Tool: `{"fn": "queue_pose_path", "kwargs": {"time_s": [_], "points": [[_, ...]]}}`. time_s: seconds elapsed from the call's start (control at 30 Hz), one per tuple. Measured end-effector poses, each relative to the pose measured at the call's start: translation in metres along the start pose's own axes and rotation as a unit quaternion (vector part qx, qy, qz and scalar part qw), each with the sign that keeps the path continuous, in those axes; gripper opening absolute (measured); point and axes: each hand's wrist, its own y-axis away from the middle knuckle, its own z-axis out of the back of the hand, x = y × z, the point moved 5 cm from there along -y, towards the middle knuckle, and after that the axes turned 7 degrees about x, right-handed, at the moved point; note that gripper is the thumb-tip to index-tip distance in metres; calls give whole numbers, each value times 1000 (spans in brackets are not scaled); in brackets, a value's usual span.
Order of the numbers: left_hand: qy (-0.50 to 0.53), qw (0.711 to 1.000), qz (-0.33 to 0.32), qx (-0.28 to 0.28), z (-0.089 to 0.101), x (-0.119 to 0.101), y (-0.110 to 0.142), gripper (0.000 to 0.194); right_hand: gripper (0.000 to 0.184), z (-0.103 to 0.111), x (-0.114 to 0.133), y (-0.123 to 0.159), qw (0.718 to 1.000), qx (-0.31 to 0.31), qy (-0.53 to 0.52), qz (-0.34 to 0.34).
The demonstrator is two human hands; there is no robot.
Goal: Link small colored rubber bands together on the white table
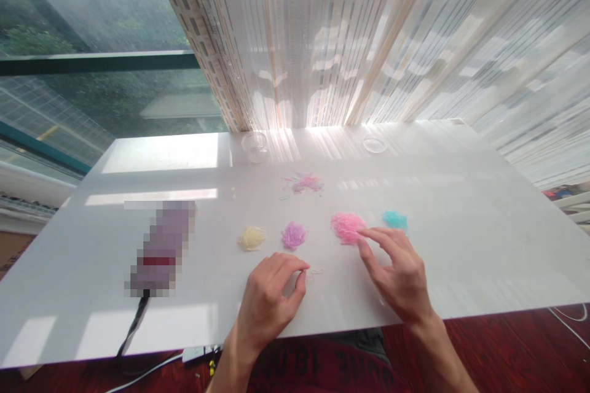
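Surface [479, 239]: white, flat; a pale ground on which small coloured strips show up well.
Pink pile [345, 227]: largest of the near heaps, right of centre, directly at the right hand.
Yellow pile [251, 238]: leftmost of the row, well apart from the pink.
Purple pile [294, 235]: between yellow and pink, gap on either side; spacing presumably keeps colours from mingling.
Teal pile [395, 219]: rightmost, just beyond the right hand.
Mixed pile [306, 183]: several colours, loosely scattered, behind the row; central, so probably reachable by either hand.
White pieces [317, 271]: a few, near edge side, just beside the left fingertips.
Left hand [273, 295]: fingers curled, thumb and index tips brought near each other; a fingertip pinch would suit such thin strips. Whether one is gripped, cannot tell.
Right hand [400, 270]: thumb and index fingers at the pink pile's near right edge, tips close; contact and any grip, cannot tell.
Clear container [255, 155], clear round piece [374, 145]: far edge, apparently kept clear of the hands.
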Motion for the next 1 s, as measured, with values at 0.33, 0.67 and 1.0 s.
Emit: {"fn": "queue_pose_path", "kwargs": {"time_s": [0.33,0.67,1.0], "points": [[-67,997,2,40,-7,-3,-1,14,12,-41,34,23,980,180,-86,26],[-21,999,3,39,-5,0,0,19,12,-44,39,21,978,166,-112,58],[22,999,-3,28,-2,1,-1,7,12,-45,42,21,972,164,-162,55]]}}
